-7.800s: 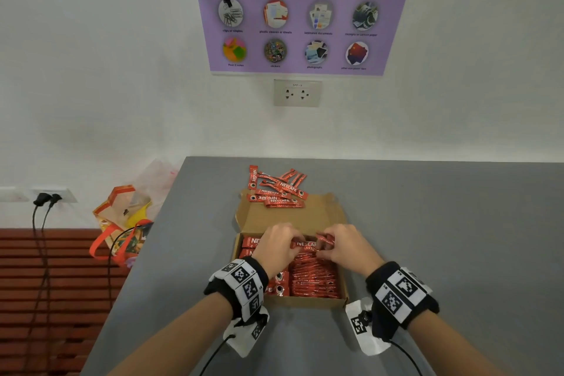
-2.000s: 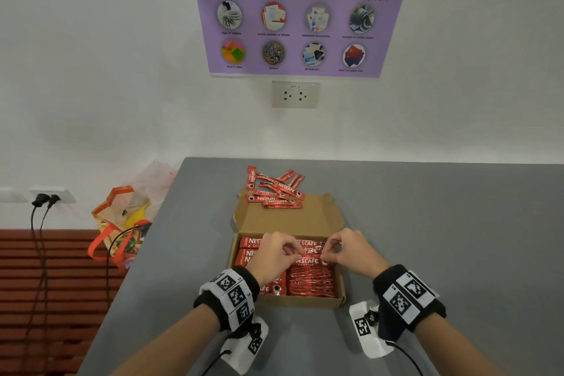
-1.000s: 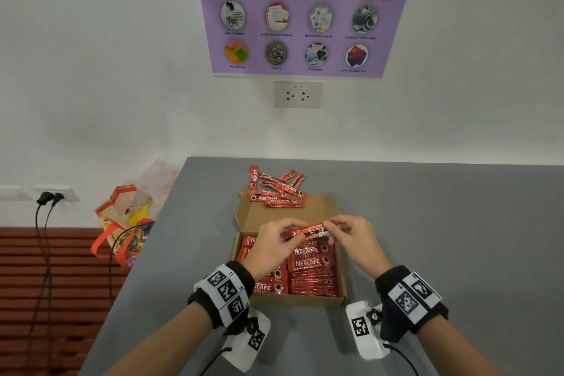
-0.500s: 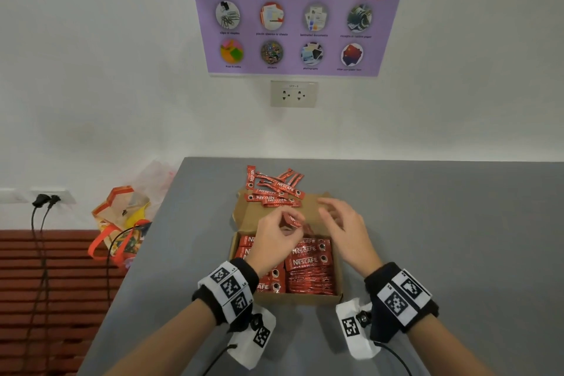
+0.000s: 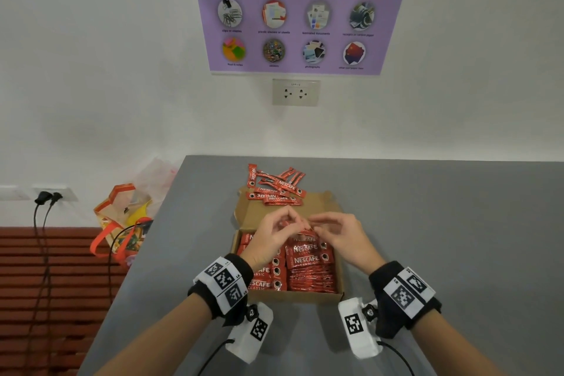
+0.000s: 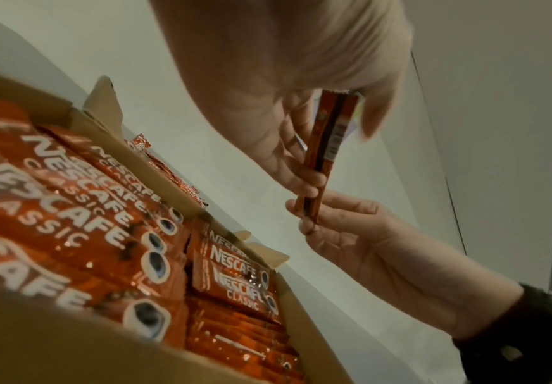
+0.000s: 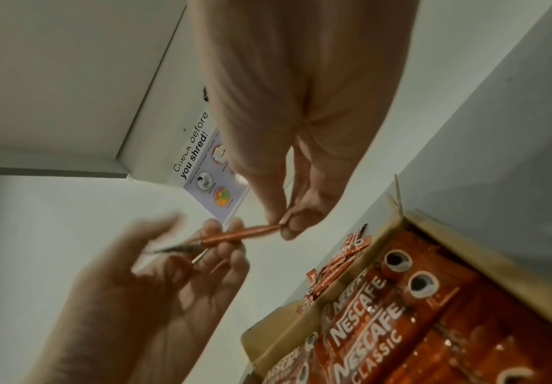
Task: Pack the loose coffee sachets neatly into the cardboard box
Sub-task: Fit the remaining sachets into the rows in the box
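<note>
red "nescafe classic" sachet (image 6: 325, 145) pinched between both hands, cardboard box (image 5: 290, 294) below

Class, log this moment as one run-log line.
left hand: pinches sachet | right hand: pinches same sachet | box: partly filled | pile: behind box
</note>
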